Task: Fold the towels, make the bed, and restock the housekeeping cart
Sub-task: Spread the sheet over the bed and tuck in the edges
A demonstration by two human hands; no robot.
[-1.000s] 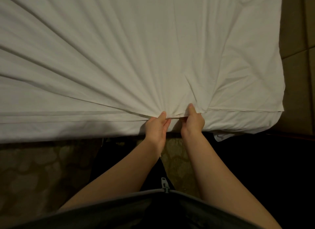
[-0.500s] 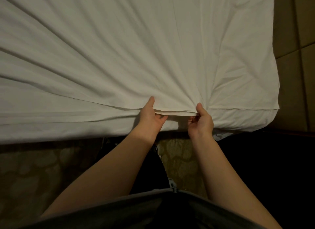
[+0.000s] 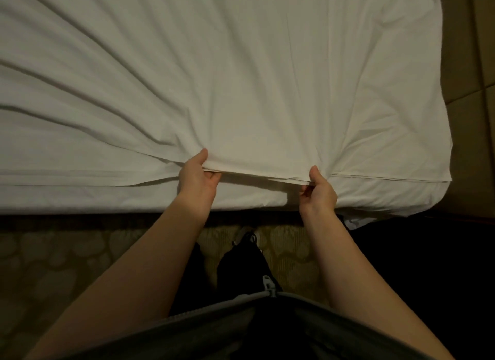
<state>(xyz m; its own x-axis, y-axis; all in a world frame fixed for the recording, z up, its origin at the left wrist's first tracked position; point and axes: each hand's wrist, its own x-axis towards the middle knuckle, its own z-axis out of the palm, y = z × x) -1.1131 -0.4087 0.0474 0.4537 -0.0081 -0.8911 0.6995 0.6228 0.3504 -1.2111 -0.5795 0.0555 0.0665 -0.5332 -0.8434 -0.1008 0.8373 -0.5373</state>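
A patterned carpet (image 3: 53,252) borders the bed (image 3: 80,198). Its white sheet (image 3: 241,78) spreads away from the person, whose left hand (image 3: 197,176) and right hand (image 3: 318,190) pinch the near hem, which runs left to right between them.

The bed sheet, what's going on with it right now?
A person stands at the side of the bed, making it. The left hand and the right hand each pinch the near hem of the white sheet, with the stretch between them lifted slightly. Creases fan out from both grips. The hem is not yet tucked in.
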